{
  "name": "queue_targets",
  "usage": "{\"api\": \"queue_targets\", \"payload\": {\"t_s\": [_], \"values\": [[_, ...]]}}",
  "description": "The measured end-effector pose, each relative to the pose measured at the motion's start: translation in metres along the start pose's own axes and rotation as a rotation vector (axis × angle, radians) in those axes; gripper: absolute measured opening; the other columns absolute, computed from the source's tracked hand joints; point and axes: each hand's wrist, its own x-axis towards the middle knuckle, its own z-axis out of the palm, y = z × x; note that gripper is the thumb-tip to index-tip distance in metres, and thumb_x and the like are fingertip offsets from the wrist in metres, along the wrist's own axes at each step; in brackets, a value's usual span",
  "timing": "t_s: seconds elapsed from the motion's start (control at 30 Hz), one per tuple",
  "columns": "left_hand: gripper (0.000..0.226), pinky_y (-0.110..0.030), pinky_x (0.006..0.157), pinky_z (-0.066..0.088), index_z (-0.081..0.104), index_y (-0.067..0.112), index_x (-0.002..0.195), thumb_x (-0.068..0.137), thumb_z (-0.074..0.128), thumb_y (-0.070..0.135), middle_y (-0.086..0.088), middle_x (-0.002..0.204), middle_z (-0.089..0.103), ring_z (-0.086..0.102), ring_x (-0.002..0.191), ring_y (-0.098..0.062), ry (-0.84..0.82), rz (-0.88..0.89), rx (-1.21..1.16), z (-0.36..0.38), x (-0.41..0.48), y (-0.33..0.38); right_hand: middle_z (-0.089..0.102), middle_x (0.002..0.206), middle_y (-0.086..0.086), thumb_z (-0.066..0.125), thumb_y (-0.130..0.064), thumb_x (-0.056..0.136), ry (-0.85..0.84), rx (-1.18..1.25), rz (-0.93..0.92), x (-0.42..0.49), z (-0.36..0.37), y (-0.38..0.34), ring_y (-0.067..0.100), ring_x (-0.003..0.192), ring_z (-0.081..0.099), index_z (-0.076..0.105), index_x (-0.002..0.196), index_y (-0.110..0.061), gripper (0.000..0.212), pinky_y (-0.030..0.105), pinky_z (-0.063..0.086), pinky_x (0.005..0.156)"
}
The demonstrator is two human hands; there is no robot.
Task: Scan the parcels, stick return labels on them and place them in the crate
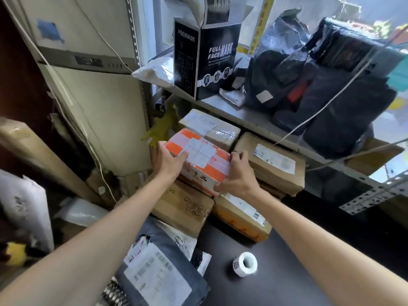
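An orange and white parcel [204, 159] with a white shipping label on top sits on a stack of cardboard parcels under a shelf. My left hand [169, 161] grips its left end, thumb over the top. My right hand [237, 176] grips its right near corner, fingers on top and thumb on the front face. A roll of white labels [245, 264] lies on the dark table [287, 261] near me. No crate and no scanner are in view.
Brown cardboard parcels [274, 164] [183, 208] [241, 215] surround the orange one. Grey mailer bags [157, 270] lie at the table's left. The metal shelf [254, 120] above carries a black mask box [205, 60] and dark bags [331, 89]. A fridge [92, 89] stands left.
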Motion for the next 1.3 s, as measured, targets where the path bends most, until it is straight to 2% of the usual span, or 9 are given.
{"api": "queue_targets", "payload": {"t_s": [0.13,0.4,0.63,0.77,0.87,1.03,1.13,1.2,1.3], "values": [[0.05,-0.039,0.086,0.047,0.044,0.018,0.117,0.08,0.073,0.033,-0.005,0.118,0.054,0.052,0.107,-0.022,-0.046,0.013,0.022,0.004,-0.037,0.007,0.034,0.125,0.006,0.094,-0.03,0.047,0.121,0.019,0.016,-0.048,-0.008,0.013,0.02,0.105,0.053,0.037,0.126,-0.01,0.098,0.035,0.056,0.086],[0.054,-0.04,0.094,0.05,0.043,0.02,0.126,0.083,0.073,0.033,-0.003,0.122,0.054,0.055,0.111,-0.019,-0.138,0.192,-0.05,0.07,-0.182,0.05,0.044,0.106,-0.003,0.089,-0.036,0.044,0.36,0.212,0.045,-0.19,-0.049,0.112,0.011,0.093,0.053,0.029,0.104,-0.028,0.086,0.03,0.054,0.068],[0.048,-0.031,0.088,0.051,0.045,0.023,0.116,0.081,0.077,0.025,-0.003,0.119,0.058,0.059,0.107,-0.015,-0.335,0.194,-0.168,0.168,-0.349,0.065,0.043,0.108,-0.002,0.091,-0.03,0.042,0.469,0.159,0.141,-0.338,-0.105,0.242,0.01,0.091,0.051,0.034,0.111,-0.019,0.09,0.015,0.042,0.06],[0.05,-0.016,0.07,0.048,0.047,0.029,0.113,0.077,0.081,0.027,0.007,0.111,0.061,0.061,0.094,-0.003,-0.481,0.152,-0.216,0.211,-0.42,0.06,0.044,0.11,-0.002,0.09,-0.031,0.042,0.491,0.157,0.24,-0.411,-0.121,0.3,0.008,0.088,0.052,0.034,0.115,-0.022,0.093,0.012,0.039,0.059],[0.053,-0.014,0.067,0.048,0.048,0.029,0.117,0.077,0.082,0.025,0.007,0.114,0.06,0.062,0.099,-0.006,-0.564,0.079,-0.248,0.233,-0.454,0.053,0.044,0.11,-0.006,0.092,-0.031,0.044,0.528,0.148,0.284,-0.447,-0.118,0.324,0.006,0.088,0.054,0.032,0.117,-0.026,0.094,0.009,0.041,0.053],[0.069,-0.039,0.092,0.051,0.039,0.012,0.133,0.08,0.078,0.031,-0.003,0.125,0.059,0.06,0.111,-0.02,-0.754,-0.294,-0.328,0.254,-0.494,0.041,0.046,0.116,-0.005,0.094,-0.032,0.05,0.636,0.156,0.363,-0.483,-0.101,0.342,0.009,0.097,0.055,0.032,0.124,-0.024,0.097,0.011,0.045,0.066],[0.053,-0.042,0.09,0.052,0.049,0.017,0.129,0.084,0.072,0.034,-0.005,0.123,0.066,0.065,0.108,-0.023,-0.976,-0.385,-0.405,0.257,-0.516,0.031,0.046,0.118,-0.004,0.094,-0.035,0.052,0.684,0.224,0.386,-0.492,-0.092,0.344,0.006,0.099,0.053,0.032,0.125,-0.026,0.096,0.01,0.044,0.07],[0.06,-0.045,0.088,0.055,0.047,0.022,0.128,0.077,0.076,0.034,-0.005,0.122,0.066,0.068,0.105,-0.025,-0.999,-0.388,-0.445,0.258,-0.524,0.023,0.046,0.121,-0.003,0.094,-0.037,0.054,0.701,0.251,0.397,-0.495,-0.087,0.342,0.005,0.101,0.051,0.031,0.126,-0.026,0.097,0.01,0.046,0.073],[0.064,-0.036,0.072,0.059,0.047,0.026,0.121,0.066,0.081,0.028,-0.005,0.12,0.066,0.072,0.096,-0.021,-0.954,-0.401,-0.531,0.256,-0.526,0.016,0.041,0.125,-0.002,0.092,-0.038,0.057,0.671,0.274,0.415,-0.499,-0.078,0.335,0.009,0.113,0.049,0.025,0.128,-0.027,0.098,0.025,0.054,0.085]]}}
